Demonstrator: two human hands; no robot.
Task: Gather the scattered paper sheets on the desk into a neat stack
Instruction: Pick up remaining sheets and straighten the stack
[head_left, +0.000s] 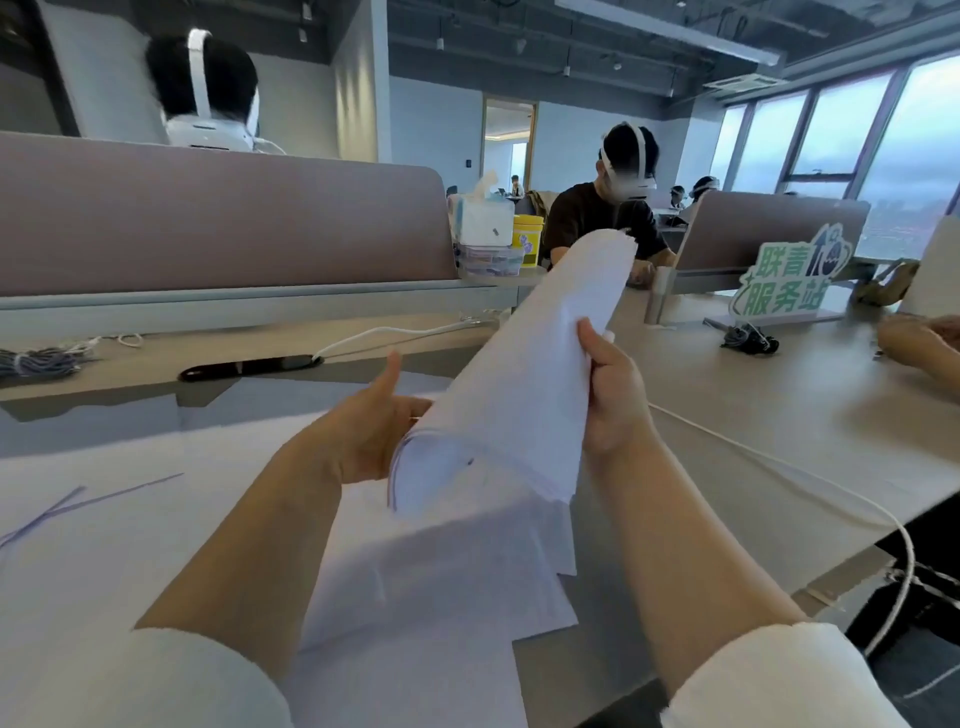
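Open-plan office space stretched back to tall windows (831, 130) at the upper right of the frame. A grey bench (753, 415) filled the lower half, backed at the left by a mauve partition (208, 223). Loose paper sheets (156, 519) lay overlapping across the bench at lower left and lower centre. Above them, mid-frame, a bundle of paper sheets (519, 374) was held off the bench, bowed into a curve and slanting up to the right. The right hand (615, 400) clasped its right edge, thumb in front and fingers behind. The left hand (371, 431) met its lower left edge with the thumb raised; its fingers were hidden behind the paper, so their grasp could not be told. A green sign (784, 280) stood at right, and a white cable (779, 467) ran over the bench.
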